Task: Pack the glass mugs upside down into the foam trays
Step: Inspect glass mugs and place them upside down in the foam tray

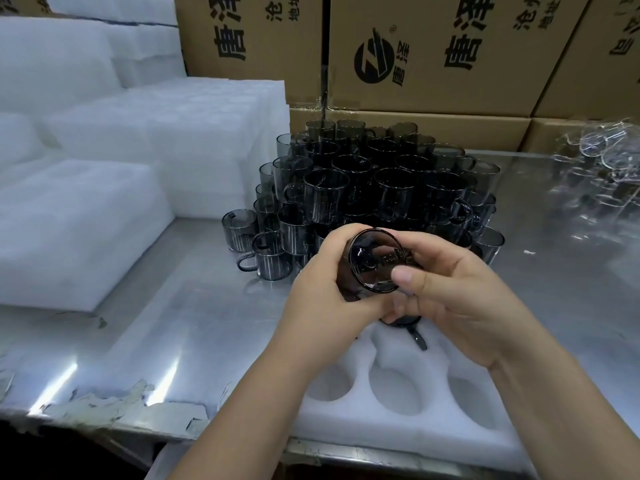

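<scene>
At the near edge of the steel table [173,323] lies a white foam tray [381,434], its near row of oval pockets open to view. In a pocket farther back sits a packed mug [419,339], mostly hidden under the hands, with only its dark handle and a bit of its rim showing.

Just above that, both hands are wrapped round one smoky glass mug [375,263], held clear of the tray and tilted so a round end faces up. I can't say for certain whether that end is base or mouth. The left hand [322,296] cups the mug's left side with curled fingers. The right hand [460,299] grips from the right, its thumb lying across the near edge of the glass and its fingers bent round the far side.

Behind the hands stands a pile of mugs [381,188], dark and tiered, a few loose ones at its left foot. To the left rise stacks of foam trays [86,230]. To the far right is some clear glassware [595,161], too blurred to make out. Printed cardboard boxes [433,53] wall off the back.
</scene>
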